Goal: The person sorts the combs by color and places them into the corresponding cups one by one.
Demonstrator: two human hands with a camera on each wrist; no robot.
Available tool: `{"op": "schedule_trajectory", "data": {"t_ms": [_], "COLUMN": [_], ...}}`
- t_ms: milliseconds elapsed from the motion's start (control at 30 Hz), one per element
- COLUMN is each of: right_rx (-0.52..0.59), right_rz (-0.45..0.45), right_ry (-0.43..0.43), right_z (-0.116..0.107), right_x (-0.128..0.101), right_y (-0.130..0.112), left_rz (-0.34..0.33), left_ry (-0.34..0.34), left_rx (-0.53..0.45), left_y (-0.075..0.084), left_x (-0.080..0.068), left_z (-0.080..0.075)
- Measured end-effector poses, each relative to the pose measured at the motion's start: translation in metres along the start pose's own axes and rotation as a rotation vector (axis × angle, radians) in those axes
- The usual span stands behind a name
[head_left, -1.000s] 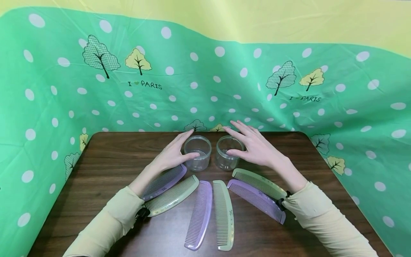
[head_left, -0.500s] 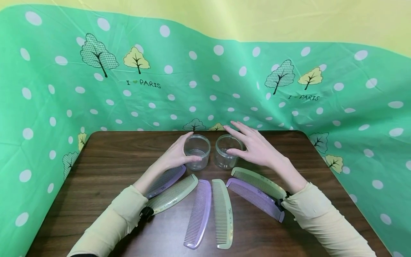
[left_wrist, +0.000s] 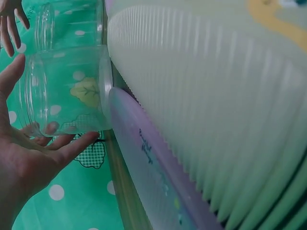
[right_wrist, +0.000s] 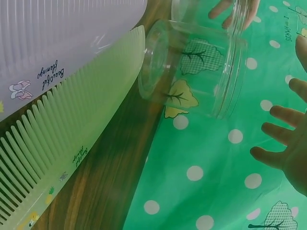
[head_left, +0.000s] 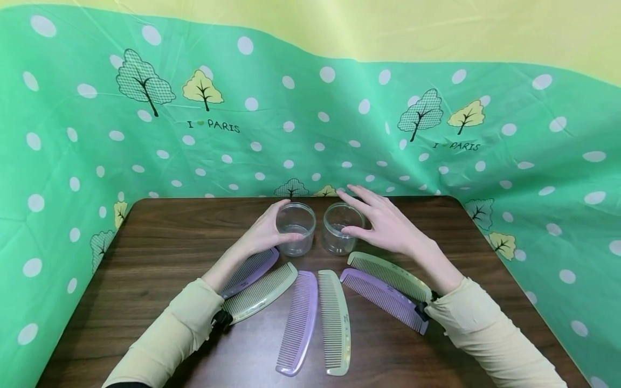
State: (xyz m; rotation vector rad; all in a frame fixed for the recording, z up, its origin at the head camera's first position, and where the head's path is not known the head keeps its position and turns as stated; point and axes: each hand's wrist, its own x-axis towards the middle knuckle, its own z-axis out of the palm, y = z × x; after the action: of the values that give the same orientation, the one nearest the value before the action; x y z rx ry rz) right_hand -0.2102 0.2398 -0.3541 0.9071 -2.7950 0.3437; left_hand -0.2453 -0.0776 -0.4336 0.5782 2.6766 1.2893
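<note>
Two clear plastic jars stand side by side at the back of the dark wooden table [head_left: 160,242]. My left hand [head_left: 291,220] cups the left jar [head_left: 296,230], thumb on its near side and fingers round the far side. In the left wrist view my fingertips [left_wrist: 72,143] lie against that jar [left_wrist: 67,91]. My right hand [head_left: 343,211] hovers by the right jar [head_left: 339,234] with straight, spread fingers. In the right wrist view its fingers [right_wrist: 283,158] stay apart from the jar [right_wrist: 192,72].
Several combs fan out in front of the jars, purple ones [head_left: 298,320] alternating with pale green ones [head_left: 335,320]. Both forearms lie over the outer combs [head_left: 252,269]. A green polka-dot cloth [head_left: 310,134] walls in the table on three sides.
My left hand's thumb has closed in a little on the left jar. The right hand, both jars and the combs have hardly moved.
</note>
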Motion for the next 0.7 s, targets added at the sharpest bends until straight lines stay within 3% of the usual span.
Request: {"op": "schedule_trajectory", "data": {"t_ms": [433, 700], "right_rx": [0.029, 0.011], "right_rz": [-0.096, -0.181], "right_ry": [0.03, 0.026], "right_z": [0.002, 0.01], "right_x": [0.003, 0.006], "right_y": [-0.029, -0.045], "left_rz": [0.012, -0.023], "left_ry": [0.003, 0.043], "left_rx": [-0.027, -0.011], "left_y": [-0.008, -0.017], "left_x": [0.001, 0.0], "left_z": [-0.008, -0.02]}}
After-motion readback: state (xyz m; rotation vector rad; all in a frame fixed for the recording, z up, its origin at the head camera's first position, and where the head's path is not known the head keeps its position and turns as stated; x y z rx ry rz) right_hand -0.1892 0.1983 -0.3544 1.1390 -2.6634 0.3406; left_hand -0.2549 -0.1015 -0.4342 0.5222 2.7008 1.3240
